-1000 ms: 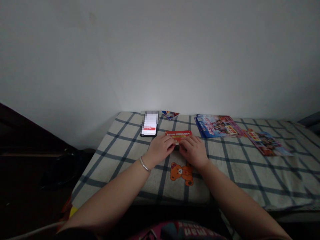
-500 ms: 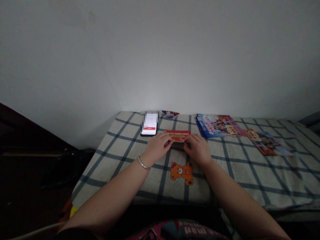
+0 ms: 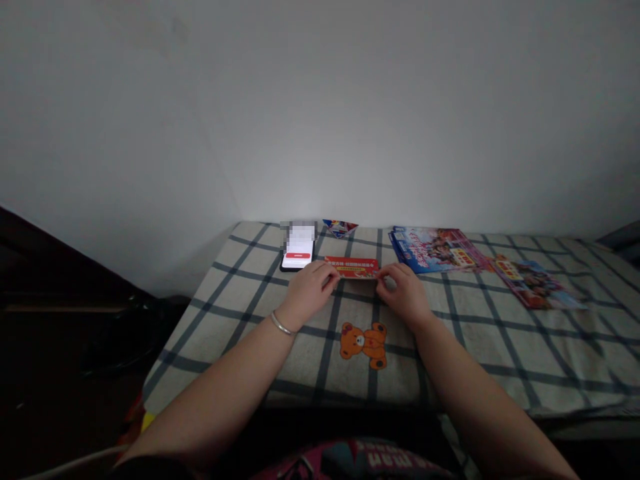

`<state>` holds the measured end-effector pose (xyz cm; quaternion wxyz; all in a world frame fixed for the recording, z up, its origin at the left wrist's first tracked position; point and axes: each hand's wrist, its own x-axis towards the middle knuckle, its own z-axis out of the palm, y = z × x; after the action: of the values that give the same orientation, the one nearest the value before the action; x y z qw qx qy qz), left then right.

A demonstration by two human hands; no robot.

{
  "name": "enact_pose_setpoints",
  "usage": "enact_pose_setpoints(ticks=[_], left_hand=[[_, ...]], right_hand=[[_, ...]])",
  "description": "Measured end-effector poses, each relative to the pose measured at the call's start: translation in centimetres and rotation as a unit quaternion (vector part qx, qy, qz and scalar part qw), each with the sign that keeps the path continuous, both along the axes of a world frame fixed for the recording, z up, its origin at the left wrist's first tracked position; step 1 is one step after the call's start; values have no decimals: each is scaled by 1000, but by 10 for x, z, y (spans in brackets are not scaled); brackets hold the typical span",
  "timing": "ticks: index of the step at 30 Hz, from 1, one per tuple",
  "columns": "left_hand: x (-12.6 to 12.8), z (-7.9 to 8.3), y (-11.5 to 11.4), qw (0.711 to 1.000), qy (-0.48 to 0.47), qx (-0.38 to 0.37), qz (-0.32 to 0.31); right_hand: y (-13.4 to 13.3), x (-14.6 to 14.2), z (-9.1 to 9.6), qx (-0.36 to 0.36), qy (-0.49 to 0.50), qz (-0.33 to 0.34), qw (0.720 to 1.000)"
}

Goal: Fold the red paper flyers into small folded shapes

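A red folded paper strip [image 3: 356, 266] with white printed characters lies between my hands in the middle of the tablecloth. My left hand [image 3: 311, 287] pinches its near left corner between thumb and fingers. At its near right corner, the fingers of my right hand [image 3: 406, 292] are pinched together on the edge. Just beyond the left hand is a phone [image 3: 299, 247] with a lit screen. A small folded paper triangle [image 3: 341, 229] lies by the wall, past the strip.
To the right lie a stack of colourful flyers [image 3: 435, 250] and another flyer [image 3: 535, 283] nearer me. A checked tablecloth [image 3: 240, 307] with a printed bear [image 3: 364, 345] covers the table. A pale wall [image 3: 320, 120] rises behind. A dark bag [image 3: 130, 333] sits low at the left.
Both hands have spread slightly apart along the strip, the left one leftward and the right one rightward. The strip now looks flatter, and more of its printed face shows.
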<state>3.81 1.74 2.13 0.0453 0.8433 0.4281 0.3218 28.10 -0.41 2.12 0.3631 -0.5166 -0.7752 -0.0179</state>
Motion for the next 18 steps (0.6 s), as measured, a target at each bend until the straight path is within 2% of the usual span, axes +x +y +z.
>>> enact_pose_setpoints(ticks=[8,14,18], left_hand=[[0,1,-1,1000,-8,-15,7],[-2,-3,2,999,-32,-19,0],[-3,-5,5,999,-44,-26,-9]], right_hand=[[2,8,0,-28,49,-18,998],[8,20,-8,-43,99,-43,993],[8,24,-9,-52,128,14,990]])
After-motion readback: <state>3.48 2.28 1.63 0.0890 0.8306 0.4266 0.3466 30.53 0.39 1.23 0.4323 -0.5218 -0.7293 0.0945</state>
